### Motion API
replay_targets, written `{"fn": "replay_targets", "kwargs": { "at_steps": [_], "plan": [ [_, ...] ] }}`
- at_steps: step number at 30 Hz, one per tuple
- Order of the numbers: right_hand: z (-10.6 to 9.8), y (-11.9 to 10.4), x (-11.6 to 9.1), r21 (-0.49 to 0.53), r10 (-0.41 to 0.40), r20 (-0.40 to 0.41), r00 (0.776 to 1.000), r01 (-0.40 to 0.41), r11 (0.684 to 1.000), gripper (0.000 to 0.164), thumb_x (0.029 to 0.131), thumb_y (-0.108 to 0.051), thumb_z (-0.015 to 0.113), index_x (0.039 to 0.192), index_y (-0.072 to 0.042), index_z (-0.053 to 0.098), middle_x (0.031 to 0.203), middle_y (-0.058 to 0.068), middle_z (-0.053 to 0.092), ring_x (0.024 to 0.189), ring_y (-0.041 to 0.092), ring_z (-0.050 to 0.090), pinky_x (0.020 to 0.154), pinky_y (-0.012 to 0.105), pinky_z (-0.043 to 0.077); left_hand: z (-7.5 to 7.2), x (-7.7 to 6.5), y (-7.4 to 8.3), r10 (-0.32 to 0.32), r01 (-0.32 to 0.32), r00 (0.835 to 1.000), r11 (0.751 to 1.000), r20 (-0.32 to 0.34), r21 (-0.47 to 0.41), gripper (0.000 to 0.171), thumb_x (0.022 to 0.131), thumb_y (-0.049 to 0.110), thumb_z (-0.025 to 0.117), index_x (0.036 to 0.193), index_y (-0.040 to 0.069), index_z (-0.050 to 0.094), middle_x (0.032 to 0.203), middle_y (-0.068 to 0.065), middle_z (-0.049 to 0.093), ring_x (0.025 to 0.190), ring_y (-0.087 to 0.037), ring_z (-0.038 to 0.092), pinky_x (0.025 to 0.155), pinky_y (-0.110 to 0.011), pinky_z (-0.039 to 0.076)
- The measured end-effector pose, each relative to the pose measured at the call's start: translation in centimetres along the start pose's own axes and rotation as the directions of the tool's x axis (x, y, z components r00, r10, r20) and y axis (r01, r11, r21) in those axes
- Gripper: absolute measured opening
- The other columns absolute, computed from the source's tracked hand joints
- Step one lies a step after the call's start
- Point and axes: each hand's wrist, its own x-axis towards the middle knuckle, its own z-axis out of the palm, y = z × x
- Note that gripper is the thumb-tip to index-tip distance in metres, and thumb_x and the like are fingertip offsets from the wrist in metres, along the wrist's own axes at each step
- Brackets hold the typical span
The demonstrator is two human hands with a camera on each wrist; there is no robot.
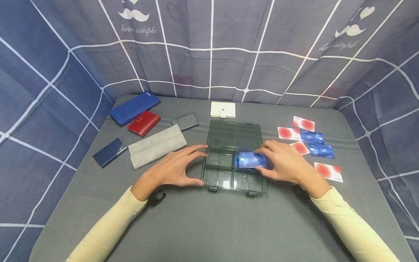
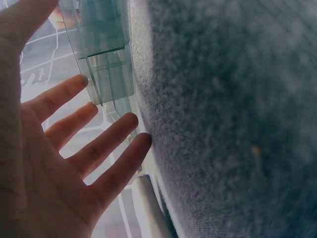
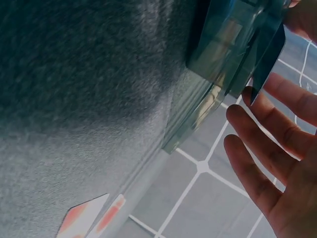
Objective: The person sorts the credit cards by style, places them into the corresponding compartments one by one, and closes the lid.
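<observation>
A clear grey-green plastic box (image 1: 217,178) lies with its lid folded back, its base divided into compartments. My right hand (image 1: 284,162) pinches a blue VIP card (image 1: 248,160) by its right end, thumb below and fingers above. The card is over the box's right middle compartment. In the right wrist view the same card (image 3: 270,57) stands slanted at the box's edge, between thumb and fingertips. My left hand (image 1: 175,165) is spread beside the box's left side, fingertips right at its wall. The left wrist view shows that hand (image 2: 64,163) with fingers extended and nothing in the palm.
Red-and-white cards (image 1: 328,171) and two more blue cards (image 1: 321,150) lie right of the box. A white card holder (image 1: 223,109) is behind it. Leftward are a grey case (image 1: 158,145), red wallet (image 1: 144,123), blue case (image 1: 135,108), navy holder (image 1: 109,153) and grey felt holder (image 1: 185,122).
</observation>
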Motion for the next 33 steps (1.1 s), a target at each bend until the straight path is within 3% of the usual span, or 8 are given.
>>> {"fn": "replay_targets", "kwargs": {
  "at_steps": [13, 33],
  "plan": [
    [0.0, -0.6, 1.1, -0.026, -0.043, 0.012, 0.999, 0.043, 0.999, 0.055, 0.088, -0.054, 0.080, 0.120, -0.010, 0.078, 0.107, 0.004, 0.067, 0.094, 0.027, 0.069, 0.080, 0.046, 0.058, 0.0, 0.1, 0.0, -0.001, 0.001, 1.000, 1.000, 0.001, 0.007, 0.090, 0.081, 0.071, 0.084, 0.151, 0.019, 0.061, 0.169, 0.003, 0.041, 0.149, -0.019, 0.049, 0.108, -0.049, 0.052],
    [1.1, -0.4, 1.7, 0.001, -0.127, -0.066, 0.990, 0.127, 0.992, 0.054, 0.091, -0.062, 0.078, 0.113, -0.013, 0.079, 0.107, 0.002, 0.070, 0.097, 0.025, 0.069, 0.079, 0.044, 0.059, 0.0, 0.0, 0.2, -0.011, 0.011, 1.000, 1.000, 0.005, -0.003, 0.091, 0.081, 0.071, 0.084, 0.152, 0.020, 0.060, 0.170, 0.004, 0.040, 0.148, -0.021, 0.051, 0.106, -0.050, 0.053]
  ]
}}
